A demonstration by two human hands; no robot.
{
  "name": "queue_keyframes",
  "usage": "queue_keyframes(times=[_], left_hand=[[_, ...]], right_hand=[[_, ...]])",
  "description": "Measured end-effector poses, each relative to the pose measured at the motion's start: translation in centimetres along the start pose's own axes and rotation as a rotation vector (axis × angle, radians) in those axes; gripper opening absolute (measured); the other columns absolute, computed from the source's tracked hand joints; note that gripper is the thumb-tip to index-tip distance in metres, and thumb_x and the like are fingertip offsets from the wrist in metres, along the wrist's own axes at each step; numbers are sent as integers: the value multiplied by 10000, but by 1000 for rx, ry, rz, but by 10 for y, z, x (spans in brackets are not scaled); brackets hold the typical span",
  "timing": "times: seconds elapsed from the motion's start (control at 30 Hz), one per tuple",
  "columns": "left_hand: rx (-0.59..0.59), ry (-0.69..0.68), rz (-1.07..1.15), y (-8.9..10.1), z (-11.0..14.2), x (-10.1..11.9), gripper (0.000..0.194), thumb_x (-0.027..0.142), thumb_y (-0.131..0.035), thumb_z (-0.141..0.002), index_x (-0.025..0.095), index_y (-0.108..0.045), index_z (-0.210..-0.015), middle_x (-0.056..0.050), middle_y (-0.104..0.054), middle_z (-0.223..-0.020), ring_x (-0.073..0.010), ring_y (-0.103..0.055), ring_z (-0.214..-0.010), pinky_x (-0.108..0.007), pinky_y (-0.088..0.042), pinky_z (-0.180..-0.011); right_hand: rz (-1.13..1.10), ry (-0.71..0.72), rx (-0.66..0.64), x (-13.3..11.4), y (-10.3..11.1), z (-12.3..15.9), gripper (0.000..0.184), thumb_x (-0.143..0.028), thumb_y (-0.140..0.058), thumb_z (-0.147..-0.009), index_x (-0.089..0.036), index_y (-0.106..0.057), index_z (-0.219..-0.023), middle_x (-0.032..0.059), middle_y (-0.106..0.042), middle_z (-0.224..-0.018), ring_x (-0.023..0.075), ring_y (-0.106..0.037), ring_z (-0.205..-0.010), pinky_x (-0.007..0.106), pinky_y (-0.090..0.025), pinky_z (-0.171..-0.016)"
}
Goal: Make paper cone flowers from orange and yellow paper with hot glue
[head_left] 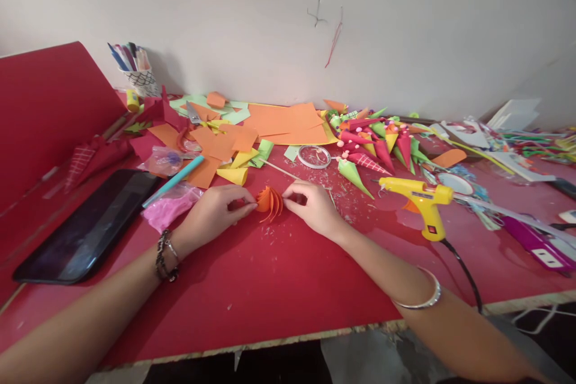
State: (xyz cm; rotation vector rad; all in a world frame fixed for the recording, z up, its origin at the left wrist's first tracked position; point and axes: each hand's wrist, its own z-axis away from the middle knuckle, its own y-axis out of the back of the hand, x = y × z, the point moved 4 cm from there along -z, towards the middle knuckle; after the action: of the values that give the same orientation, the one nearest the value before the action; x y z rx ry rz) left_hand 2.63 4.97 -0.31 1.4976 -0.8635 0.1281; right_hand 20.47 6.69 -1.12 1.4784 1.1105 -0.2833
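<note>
An orange paper piece with fanned, curved strips (270, 203) is between my two hands, just above the red tabletop. My left hand (218, 210) pinches its left side between thumb and fingertips. On the other side, my right hand (312, 204) pinches its right edge. A thin pale stick (279, 169) lies just behind my right fingers. Close behind the orange piece are a yellow paper cone (233, 176) and a roll of white tape (314, 156). A pink plastic bag (171, 207) rests by my left wrist.
A yellow glue gun (418, 197) stands at the right, its black cord running over the front edge. Finished paper cones (373, 138) are heaped behind, beside orange sheets (288, 120). A black tablet (90, 225) and a blue tube (173, 181) lie left. Scraps litter the middle.
</note>
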Motion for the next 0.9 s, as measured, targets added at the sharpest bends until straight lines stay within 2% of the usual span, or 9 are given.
queue_keyframes(times=[0.27, 0.33, 0.43, 0.5, 0.67, 0.77, 0.9], left_hand=[[-3, -2, 2, -1, 0, 1, 203, 340, -462, -806, 185, -579, -749, 26, -585, -689, -89, -499, -598, -198, -371, -555], [2, -26, -15, -1, 0, 2, 193, 326, -459, -809, 182, -571, -745, 24, -575, -700, -88, -496, -608, -198, -371, -567], [7, -68, -48, 0, 0, 4, 187, 314, -458, -810, 176, -560, -736, 19, -558, -713, -88, -493, -628, -198, -370, -578], [12, -93, -71, 0, 0, 5, 183, 316, -465, -806, 174, -558, -737, 18, -544, -710, -87, -486, -626, -197, -366, -571], [62, -121, -88, 0, 1, 7, 173, 337, -491, -794, 181, -564, -773, 19, -520, -709, -78, -472, -609, -187, -367, -552], [110, -164, -85, 0, 4, 10, 159, 326, -506, -789, 179, -565, -790, 11, -523, -738, -79, -481, -628, -183, -381, -563], [133, -240, -77, -1, 6, 15, 145, 297, -497, -798, 169, -565, -795, -11, -543, -794, -93, -508, -699, -189, -400, -604]], right_hand=[[-26, 8, -67, -1, -1, 1, 62, -144, -532, -716, -170, -531, -659, -6, -517, -710, 99, -477, -647, 222, -393, -598], [-29, 8, -53, -4, -1, 2, 18, -158, -536, -714, -172, -548, -716, -2, -528, -725, 102, -482, -654, 226, -397, -600], [-42, 22, -23, -7, 0, 1, 147, -172, -527, -727, -184, -555, -871, 5, -552, -772, 105, -485, -663, 233, -404, -607], [-49, 28, -16, -7, -1, 0, 167, -167, -510, -742, -189, -558, -901, 7, -562, -782, 103, -484, -651, 231, -404, -599], [-57, 2, 6, -7, -2, 1, 60, -149, -513, -737, -167, -565, -714, -8, -558, -686, 85, -472, -585, 207, -384, -546], [-49, -16, 2, -8, -3, 3, 87, -131, -541, -699, -164, -513, -623, -38, -503, -579, 70, -437, -521, 188, -356, -496], [-61, -2, -17, -12, -4, 5, 33, -136, -532, -707, -167, -525, -716, -37, -517, -606, 68, -435, -516, 183, -360, -492]])
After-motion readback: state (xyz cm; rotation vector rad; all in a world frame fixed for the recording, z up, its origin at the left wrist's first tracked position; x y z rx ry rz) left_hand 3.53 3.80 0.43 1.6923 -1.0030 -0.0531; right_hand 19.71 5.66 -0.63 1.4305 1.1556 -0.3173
